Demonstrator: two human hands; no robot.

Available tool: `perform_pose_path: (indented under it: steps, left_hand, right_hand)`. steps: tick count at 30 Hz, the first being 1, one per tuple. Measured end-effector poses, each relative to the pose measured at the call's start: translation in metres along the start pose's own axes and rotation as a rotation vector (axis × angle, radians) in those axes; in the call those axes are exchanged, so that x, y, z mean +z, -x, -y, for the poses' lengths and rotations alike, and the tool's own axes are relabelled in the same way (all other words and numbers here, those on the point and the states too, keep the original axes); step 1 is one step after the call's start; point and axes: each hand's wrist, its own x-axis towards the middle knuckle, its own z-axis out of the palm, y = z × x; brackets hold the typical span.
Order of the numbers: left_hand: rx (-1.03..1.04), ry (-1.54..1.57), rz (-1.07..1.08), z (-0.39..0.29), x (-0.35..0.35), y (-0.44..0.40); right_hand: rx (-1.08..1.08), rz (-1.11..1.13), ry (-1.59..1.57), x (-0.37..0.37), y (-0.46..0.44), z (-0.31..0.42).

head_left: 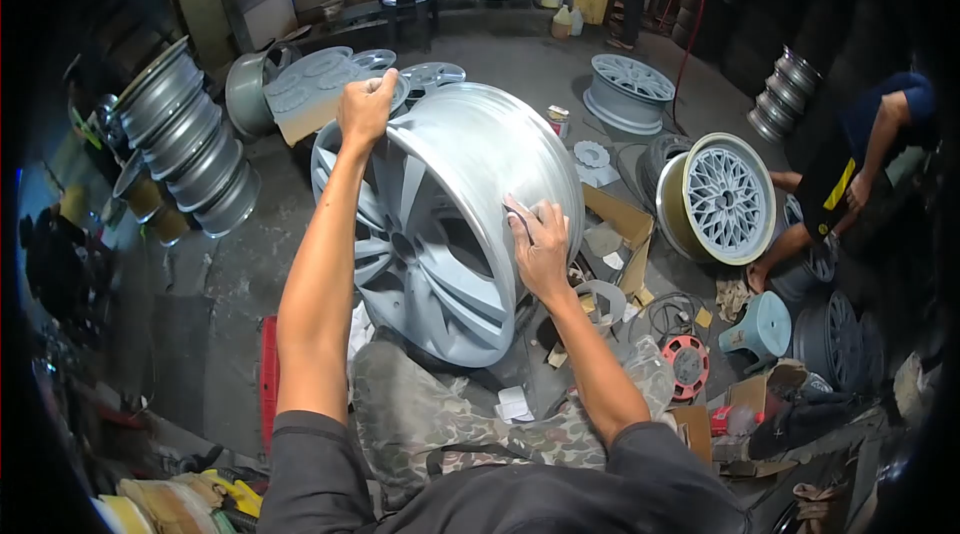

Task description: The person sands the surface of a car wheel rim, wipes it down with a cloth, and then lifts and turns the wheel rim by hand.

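A grey alloy wheel rim (480, 139) stands on edge in front of me, its spoked face turned to the left and its bare barrel to the right. My left hand (364, 112) is closed over the top edge of the rim, thumb pointing up. Against the right side of the barrel, my right hand (541, 242) pinches a small thin piece that looks like folded sandpaper (516, 207). The piece touches the metal surface, and the fingers partly hide it.
Stacked rims (190, 144) stand at left. A mesh-spoked wheel (728, 199) leans at right, near a bending person (880, 144). Another rim (628, 94) lies behind. A blue stool (757, 326), a red cord reel (686, 366) and cardboard (622, 217) lie nearby.
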Motion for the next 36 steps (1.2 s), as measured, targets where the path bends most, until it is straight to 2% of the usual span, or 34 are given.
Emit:
perform_pose_path:
  steps: [7, 9, 10, 14, 17, 19, 21, 23, 25, 27, 29, 31, 33, 34, 36]
  left_hand:
    - [-0.004, 0.047, -0.012, -0.002, 0.002, 0.000]
    - [0.033, 0.017, 0.007, 0.000, -0.002, 0.002]
    - [0.023, 0.012, 0.021, 0.001, -0.001, 0.007]
    - [0.015, -0.008, 0.005, 0.002, 0.003, 0.002]
    - [-0.004, 0.016, -0.003, 0.003, 0.002, 0.001]
    - [-0.009, 0.027, 0.017, 0.001, 0.000, 0.002]
    - [0.001, 0.019, 0.009, 0.001, 0.003, 0.006]
    - [0.018, 0.001, -0.005, -0.004, 0.003, 0.002]
    - [0.002, 0.014, -0.009, -0.001, 0.002, 0.000]
    - [-0.002, 0.042, 0.004, 0.002, 0.000, 0.002]
    - [-0.008, 0.049, 0.008, 0.004, 0.002, 0.004]
    - [0.034, -0.004, -0.011, 0.000, 0.004, 0.002]
    - [0.028, -0.011, -0.009, 0.001, 0.002, -0.001]
    - [0.011, 0.032, -0.004, 0.002, 0.002, -0.001]
    - [-0.002, 0.055, 0.009, -0.001, -0.001, 0.003]
  right_hand:
    - [-0.004, -0.035, 0.018, 0.012, -0.018, 0.001]
    - [0.017, 0.037, 0.067, 0.000, -0.001, 0.006]
    - [-0.045, 0.004, 0.107, 0.001, -0.007, -0.003]
    - [0.058, -0.029, 0.166, 0.015, -0.027, -0.019]
    - [0.057, 0.024, 0.017, 0.004, -0.001, 0.008]
    - [0.032, 0.050, 0.123, 0.003, -0.012, -0.016]
    - [0.125, -0.029, 0.269, 0.009, -0.031, -0.038]
    - [0.094, -0.068, 0.266, 0.017, -0.026, -0.035]
    - [0.072, 0.016, 0.045, 0.007, -0.010, -0.005]
    - [0.045, 0.058, 0.084, 0.001, -0.015, -0.016]
    - [0.059, -0.005, 0.252, 0.008, -0.035, -0.041]
    - [0.082, -0.011, 0.246, 0.011, -0.036, -0.030]
    - [-0.004, -0.009, 0.082, 0.009, -0.019, -0.006]
    - [0.005, 0.052, 0.065, 0.003, -0.017, 0.001]
    - [0.036, 0.037, 0.149, 0.002, -0.026, -0.022]
